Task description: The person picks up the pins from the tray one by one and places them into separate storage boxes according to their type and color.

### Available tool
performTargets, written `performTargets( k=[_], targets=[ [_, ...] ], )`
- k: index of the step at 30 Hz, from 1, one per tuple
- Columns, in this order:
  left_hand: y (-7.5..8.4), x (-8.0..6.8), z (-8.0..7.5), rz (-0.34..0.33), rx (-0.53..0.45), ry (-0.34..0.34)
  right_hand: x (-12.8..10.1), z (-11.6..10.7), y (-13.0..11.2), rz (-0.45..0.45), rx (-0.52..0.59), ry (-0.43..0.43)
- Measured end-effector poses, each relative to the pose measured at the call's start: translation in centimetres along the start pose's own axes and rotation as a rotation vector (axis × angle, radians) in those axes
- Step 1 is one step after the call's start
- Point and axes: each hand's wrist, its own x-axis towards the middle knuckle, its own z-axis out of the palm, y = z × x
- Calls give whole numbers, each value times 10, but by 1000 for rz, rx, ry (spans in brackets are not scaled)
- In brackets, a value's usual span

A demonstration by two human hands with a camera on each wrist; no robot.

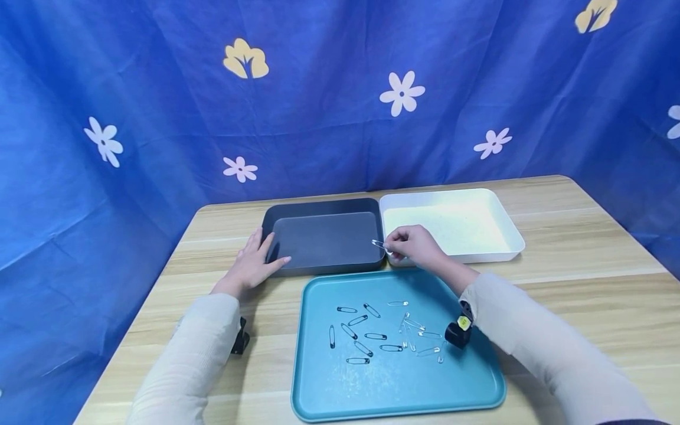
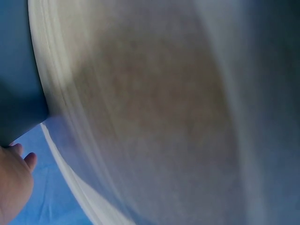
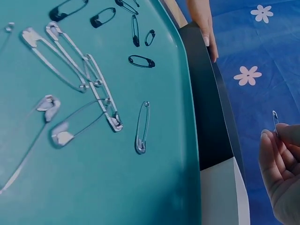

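Where the head view looks down: right hand (image 1: 417,245) pinching a small silver metal safety pin (image 1: 379,244) at the near right corner of the dark grey rectangular plastic tray (image 1: 324,208). Left hand (image 1: 254,264) flat and relaxed on that tray's near left rim. White rectangular plastic tray (image 1: 504,218) alongside; teal plastic tray (image 1: 319,378) nearer, strewn with black and silver pins.

Left wrist view: blurred sleeve only.

Right wrist view: pin (image 3: 274,117) held between fingertips (image 3: 266,140), above the dark tray's edge.
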Motion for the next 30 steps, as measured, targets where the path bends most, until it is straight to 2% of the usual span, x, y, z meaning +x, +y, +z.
performTargets(
  k=[14,24,30],
  targets=[
    [4,-2,-3,-2,-7,3,27,24,-7,-23,67,-11],
    [2,-2,-3,3,-4,3,42,40,-14,42,48,3],
    [0,-1,-1,9,-5,11,52,49,-14,46,49,-12]
  ],
)
